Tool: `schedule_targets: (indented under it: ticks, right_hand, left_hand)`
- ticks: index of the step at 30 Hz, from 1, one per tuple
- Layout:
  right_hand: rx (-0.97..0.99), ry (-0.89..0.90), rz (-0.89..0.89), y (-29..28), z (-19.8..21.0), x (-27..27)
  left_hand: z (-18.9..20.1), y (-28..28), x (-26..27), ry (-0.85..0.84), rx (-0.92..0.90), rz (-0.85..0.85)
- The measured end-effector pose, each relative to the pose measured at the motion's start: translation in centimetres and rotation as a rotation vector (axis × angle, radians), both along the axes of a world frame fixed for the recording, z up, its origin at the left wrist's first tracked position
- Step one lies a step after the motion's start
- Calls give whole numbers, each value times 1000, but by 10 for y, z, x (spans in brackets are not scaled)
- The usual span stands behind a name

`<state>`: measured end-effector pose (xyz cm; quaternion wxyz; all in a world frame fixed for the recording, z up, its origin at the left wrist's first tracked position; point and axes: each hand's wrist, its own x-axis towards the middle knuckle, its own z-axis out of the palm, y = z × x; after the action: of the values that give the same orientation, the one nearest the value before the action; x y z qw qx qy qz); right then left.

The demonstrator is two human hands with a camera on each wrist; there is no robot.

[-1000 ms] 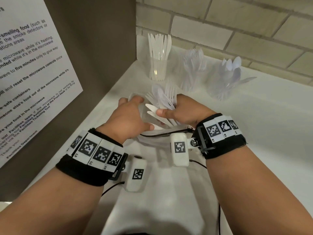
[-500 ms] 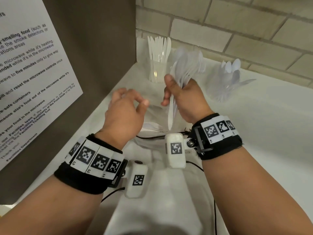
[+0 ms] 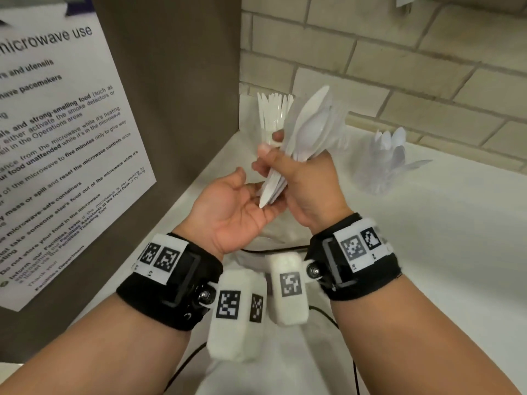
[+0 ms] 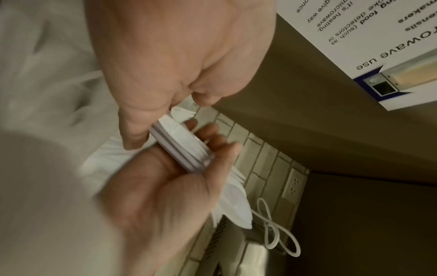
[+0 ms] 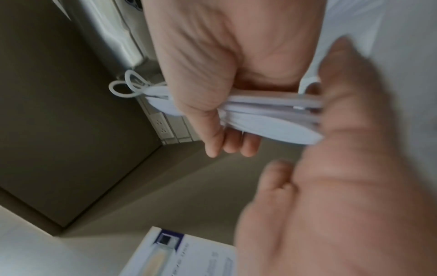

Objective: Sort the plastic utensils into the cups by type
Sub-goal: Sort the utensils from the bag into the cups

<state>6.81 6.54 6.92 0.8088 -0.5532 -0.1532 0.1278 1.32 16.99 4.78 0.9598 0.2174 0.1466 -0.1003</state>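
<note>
My right hand [image 3: 285, 166] grips a bundle of white plastic utensils [image 3: 308, 132], spoon bowls up and handle ends pointing down. My left hand [image 3: 236, 203] lies palm up under the handle ends, fingers relaxed and touching them. In the right wrist view my right hand [image 5: 212, 78] is wrapped round the bundle [image 5: 264, 115]. In the left wrist view the bundle [image 4: 182, 147] sits between both hands. At the back stand a clear cup of knives [image 3: 272, 118] and a clear cup of spoons [image 3: 390, 163]. A third cup is mostly hidden behind the bundle.
A grey panel with a microwave notice [image 3: 57, 138] walls off the left side. A brick wall [image 3: 399, 67] runs behind the white counter [image 3: 427, 252]. A clear container [image 3: 256, 252] sits under my hands, mostly hidden.
My right hand has lifted the bundle of utensils up out of the container. My left hand has turned palm up and come in under the handle ends.
</note>
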Motion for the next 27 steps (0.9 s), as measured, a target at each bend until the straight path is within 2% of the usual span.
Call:
schedule_targets:
  ticks: [3, 5, 7, 11, 14, 16, 21, 23, 27]
  right_hand:
    - [-55, 49, 2, 3, -9, -7]
    - [-50, 40, 4, 2, -8, -6]
    - [-113, -14, 28, -3, -6, -5]
    - [-521, -241, 177, -10, -6, -8]
    - [-834, -321, 264, -4, -7, -10]
    - [-931, -358, 315, -2, -8, -13]
    - [-850, -333, 315, -6, -15, -18]
    - [-841, -315, 349, -10, -19, -20]
    - [-787, -165, 351, -12, -28, -25]
  left_hand:
    - [-3, 4, 1, -37, 23, -15]
    - [-5, 8, -1, -34, 185, -69]
    - [-4, 11, -3, -99, 372, -49]
    - [9, 12, -5, -436, 655, 75]
    - [10, 9, -5, -436, 871, 154]
    - [5, 9, -4, -417, 973, 237]
    - [8, 6, -5, -471, 983, 345]
    - [13, 9, -5, -488, 933, 399]
    - [20, 12, -6, -463, 803, 434]
